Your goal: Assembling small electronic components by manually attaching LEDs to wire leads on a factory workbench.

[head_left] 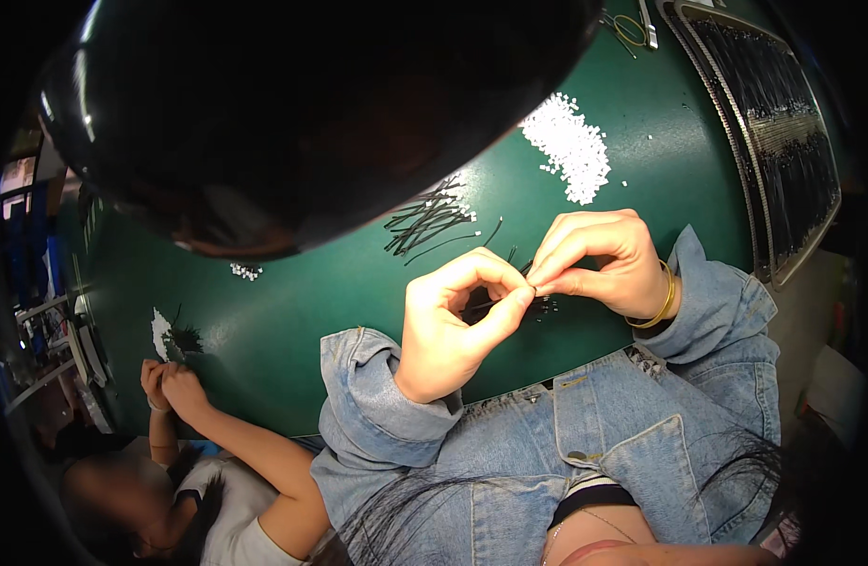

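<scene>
My left hand [450, 328] is closed in a pinch, and a thin black wire [484, 304] runs from its palm side toward the fingertips. My right hand [603, 262], with a gold bangle at the wrist, pinches right against the left fingertips. What sits between its fingers is too small and covered to make out. Below the hands lies a partly hidden bunch of black wires [544, 307] with small bright ends. Just beyond them is a loose heap of black wires [429, 219], several with white pieces at their ends.
A pile of small white connector housings [573, 151] lies on the green table [660, 174]. At the right stands a tray [787, 123] packed with black wires. A large black lamp-like shape [292, 113] covers the upper left. At the left, a co-worker's hands [174, 382] work beside another small pile.
</scene>
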A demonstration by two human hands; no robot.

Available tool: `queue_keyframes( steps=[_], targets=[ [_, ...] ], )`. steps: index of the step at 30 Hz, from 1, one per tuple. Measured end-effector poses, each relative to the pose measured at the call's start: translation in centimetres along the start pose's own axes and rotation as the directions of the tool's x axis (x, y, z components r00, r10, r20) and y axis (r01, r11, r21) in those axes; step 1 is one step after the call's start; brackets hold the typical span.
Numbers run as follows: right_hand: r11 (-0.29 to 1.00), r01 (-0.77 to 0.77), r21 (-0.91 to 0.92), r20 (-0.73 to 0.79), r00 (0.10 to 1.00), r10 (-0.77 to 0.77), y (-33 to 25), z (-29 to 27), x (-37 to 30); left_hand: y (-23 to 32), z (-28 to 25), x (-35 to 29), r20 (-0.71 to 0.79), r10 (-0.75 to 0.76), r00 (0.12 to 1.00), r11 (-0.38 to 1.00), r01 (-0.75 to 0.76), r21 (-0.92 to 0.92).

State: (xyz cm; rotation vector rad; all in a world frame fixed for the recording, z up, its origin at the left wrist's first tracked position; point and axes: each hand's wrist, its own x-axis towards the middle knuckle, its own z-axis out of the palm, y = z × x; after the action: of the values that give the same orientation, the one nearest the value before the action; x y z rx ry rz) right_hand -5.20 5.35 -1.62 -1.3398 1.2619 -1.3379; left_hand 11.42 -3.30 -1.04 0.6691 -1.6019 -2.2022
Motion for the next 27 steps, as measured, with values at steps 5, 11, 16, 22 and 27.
queue_keyframes(
  steps=[5,11,16,22,27],
  targets=[
    [0.989,0.095,-0.114,-0.033,0.995,-0.099,0.3,0.1,0.0,-0.1,0.1,0.0,-0.035,-0.032,0.999,0.999,0.032,0.024],
    [0.992,0.029,-0.126,-0.025,0.999,-0.032,0.4,-0.3,0.3,-0.1,-0.2,0.2,-0.074,-0.042,0.996,0.988,0.053,0.147],
    [0.927,0.080,-0.366,-0.026,0.995,-0.096,0.1,-2.1,1.7,-0.5,-1.4,1.0,-0.165,0.217,0.962,0.834,-0.095,0.544],
    [0.703,0.041,-0.710,-0.137,0.971,-0.195,1.4,-5.1,2.4,-0.5,-0.9,1.9,0.021,0.498,0.867,0.180,-0.127,0.975],
    [0.647,0.046,-0.761,-0.090,0.980,-0.176,2.3,-4.6,2.6,-1.9,0.1,2.1,0.045,0.403,0.914,0.149,-0.115,0.982]
  ],
)
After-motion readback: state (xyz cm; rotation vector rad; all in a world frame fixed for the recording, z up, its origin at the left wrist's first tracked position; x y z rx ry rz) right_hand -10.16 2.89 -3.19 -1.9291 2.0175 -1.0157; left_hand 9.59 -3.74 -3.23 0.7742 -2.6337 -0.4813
